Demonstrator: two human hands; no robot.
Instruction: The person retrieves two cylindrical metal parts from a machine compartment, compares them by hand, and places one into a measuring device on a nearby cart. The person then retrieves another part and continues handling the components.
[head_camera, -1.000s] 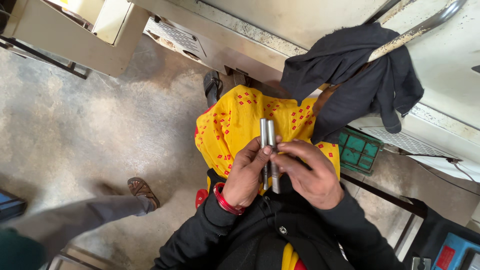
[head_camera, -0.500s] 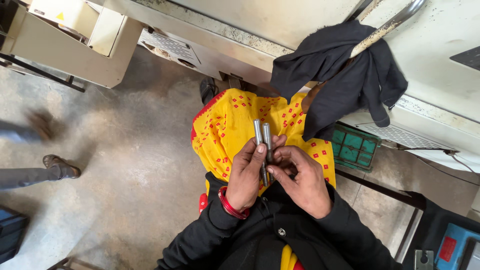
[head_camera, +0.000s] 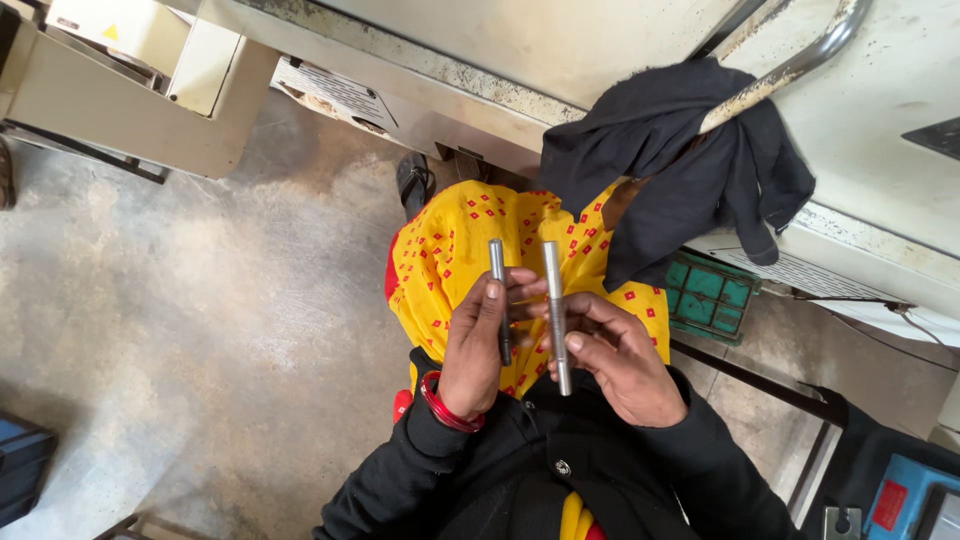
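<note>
At frame centre, the left hand (head_camera: 475, 350) pinches one upright metal rod (head_camera: 498, 295) between thumb and fingers; the right hand (head_camera: 620, 355) grips a second, longer rod (head_camera: 556, 315) just beside it, over yellow cloth (head_camera: 445, 265).

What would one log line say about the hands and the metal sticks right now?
left hand: holds left metal rod upright | right hand: holds right metal rod upright | rods: apart, side by side | below: yellow cloth

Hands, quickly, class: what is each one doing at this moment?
Left hand: closed on the left metal rod, held upright.
Right hand: closed on the right metal rod, held upright beside the first.
</note>
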